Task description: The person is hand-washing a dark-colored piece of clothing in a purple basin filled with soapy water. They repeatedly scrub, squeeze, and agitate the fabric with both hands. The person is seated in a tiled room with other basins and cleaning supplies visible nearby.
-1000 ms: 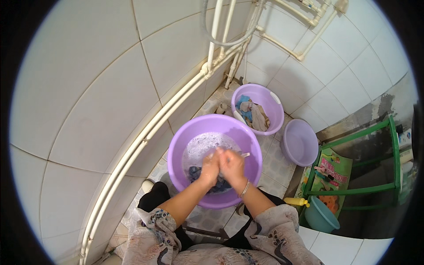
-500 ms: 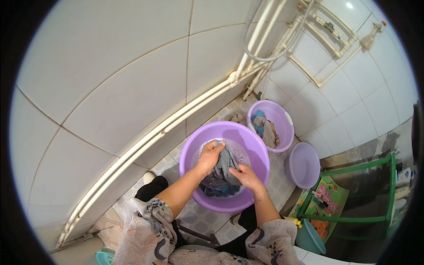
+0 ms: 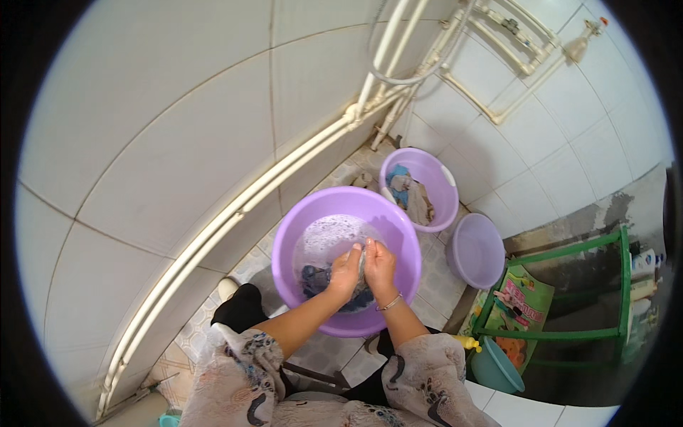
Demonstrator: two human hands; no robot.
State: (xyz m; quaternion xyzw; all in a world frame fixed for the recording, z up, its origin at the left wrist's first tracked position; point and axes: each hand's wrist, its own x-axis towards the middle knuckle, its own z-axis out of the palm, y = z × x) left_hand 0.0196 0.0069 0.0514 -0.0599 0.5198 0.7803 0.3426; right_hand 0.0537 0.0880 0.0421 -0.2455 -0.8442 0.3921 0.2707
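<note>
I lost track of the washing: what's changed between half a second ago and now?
The left hand has moved rightward and closer to the body, meeting the right hand. The grey cloth, spread between them before, is now bunched in their grip; nothing was visibly let go. The large purple basin and the basin of clothes stayed put; the camera's view shifted.

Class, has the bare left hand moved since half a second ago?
Yes: judged against the large round purple plastic basin, the left hand shifted rightward and toward the person.
</note>
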